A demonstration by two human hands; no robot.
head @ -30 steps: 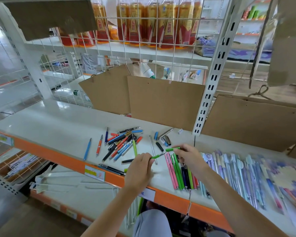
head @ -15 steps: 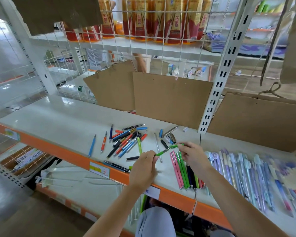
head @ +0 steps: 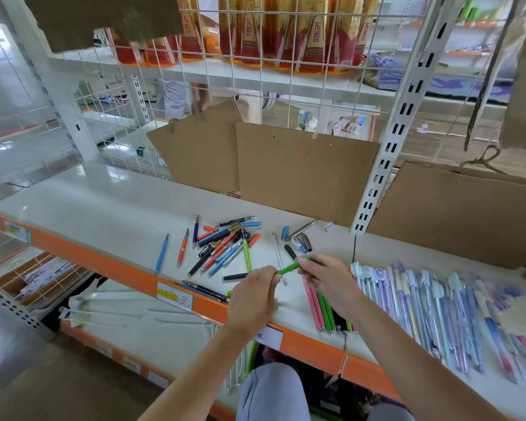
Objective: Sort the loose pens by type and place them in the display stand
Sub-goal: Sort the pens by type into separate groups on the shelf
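Both hands hold one green pen just above the white shelf. My left hand pinches its near end and my right hand pinches its far end. A loose heap of blue, red, black and green pens lies to the left of my hands. Under my right hand a sorted row of pink and green pens lies side by side. Further right lies a wide row of pastel pens with decorated tops.
Brown cardboard sheets lean against the wire back grid. A white slotted upright stands behind my right hand. The shelf has an orange front edge with price labels. A lower shelf holds white hooks. Bottles stand on the shelf above.
The separate green piece my right hand held apart from the pen a second ago now lines up with it as one green pen between both hands. The camera has tilted slightly.
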